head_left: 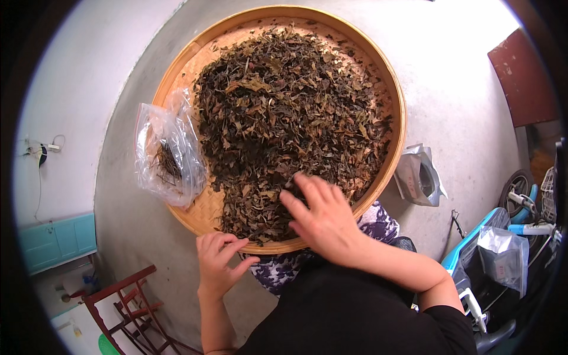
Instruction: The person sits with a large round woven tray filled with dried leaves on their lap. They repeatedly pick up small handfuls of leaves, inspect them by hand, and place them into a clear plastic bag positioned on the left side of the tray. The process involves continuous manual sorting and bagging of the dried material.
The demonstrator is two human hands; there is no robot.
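Note:
A round woven bamboo tray (pixel 401 111) lies before me, its near rim above my lap. Dried brown and green leaves (pixel 284 111), which look like loose tea, are heaped across most of it. My right hand (pixel 326 213) reaches over the near rim, fingers spread and fingertips at the leaves; whether it pinches a leaf I cannot tell. My left hand (pixel 222 262) is at the near left rim, thumb and fingers apart, holding nothing that shows. On the tray's left edge rests a clear plastic bag (pixel 148 173) with dark thin stems (pixel 167 164) inside.
A silvery pouch (pixel 419 175) stands on the floor right of the tray. Further right is a blue-and-white scooter or bicycle (pixel 470 235) with another clear-and-silver bag (pixel 503 259) on it. A dark red wooden rack (pixel 120 286) stands at lower left. A light wall runs along the left.

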